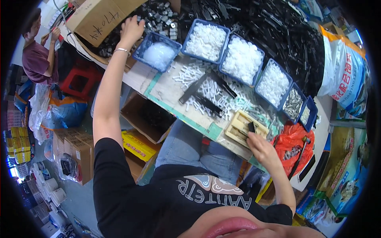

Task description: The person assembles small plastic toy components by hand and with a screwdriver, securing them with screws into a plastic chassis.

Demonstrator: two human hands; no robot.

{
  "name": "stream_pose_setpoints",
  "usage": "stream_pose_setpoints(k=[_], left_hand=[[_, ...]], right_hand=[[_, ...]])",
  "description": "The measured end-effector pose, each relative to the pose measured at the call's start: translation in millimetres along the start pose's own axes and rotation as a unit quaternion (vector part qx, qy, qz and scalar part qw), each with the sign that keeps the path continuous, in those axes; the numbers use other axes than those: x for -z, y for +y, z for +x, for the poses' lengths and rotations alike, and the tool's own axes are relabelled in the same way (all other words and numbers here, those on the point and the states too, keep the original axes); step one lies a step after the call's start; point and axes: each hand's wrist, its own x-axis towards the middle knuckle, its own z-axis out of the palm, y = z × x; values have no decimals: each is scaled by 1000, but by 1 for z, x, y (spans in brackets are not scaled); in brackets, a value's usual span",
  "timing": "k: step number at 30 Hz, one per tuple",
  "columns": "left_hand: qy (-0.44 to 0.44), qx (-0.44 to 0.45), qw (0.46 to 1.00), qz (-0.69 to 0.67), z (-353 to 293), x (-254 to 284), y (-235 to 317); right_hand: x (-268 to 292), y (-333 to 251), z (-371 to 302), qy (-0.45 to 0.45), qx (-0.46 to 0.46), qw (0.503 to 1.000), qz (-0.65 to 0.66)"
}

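My left arm stretches to the far left. There my left hand (133,31) reaches over a pile of small metal and black parts (160,18) beside an open cardboard box, fingers bent and apart, holding nothing that I can see. Near the table's front edge, my right hand (262,150) rests at a cream-coloured fixture block (237,125) with recesses. Its closed fingertips meet a small black part (251,127) over the block; the thumb side is partly hidden. Left of the block, long black strips (197,88) lie across scattered white plastic pins (209,90).
Blue bins of white caps (206,41) and metal pins (293,102) curve around the far side. One blue bin (162,53) contains a clear whitish mass. Black parts (274,31) heap behind them. A red plastic bag (295,142) lies at right. Another person (39,59) is at far left.
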Motion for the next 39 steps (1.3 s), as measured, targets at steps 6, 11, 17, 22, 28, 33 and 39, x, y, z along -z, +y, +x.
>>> stream_pose_setpoints(k=[6,11,17,22,28,33,39], left_hand=[[51,-47,998,16,54,-20,5],[118,-63,991,-26,74,-18,-1],[92,-129,985,-66,73,-27,-15],[102,-173,980,12,47,-15,-25],[84,-223,970,53,29,-8,-25],[90,-240,966,30,13,-14,-32],[77,-236,967,-57,1,-9,-34]], right_hand=[[10,-21,-3,-98,-72,988,93],[2,-25,-1,-64,-88,992,57],[-20,-32,-15,34,-174,980,90],[-21,-30,-11,51,-139,987,67],[-30,-31,-17,106,-91,990,14],[-31,-28,-21,110,-73,990,-38],[-37,-25,-24,128,-112,985,-38]])
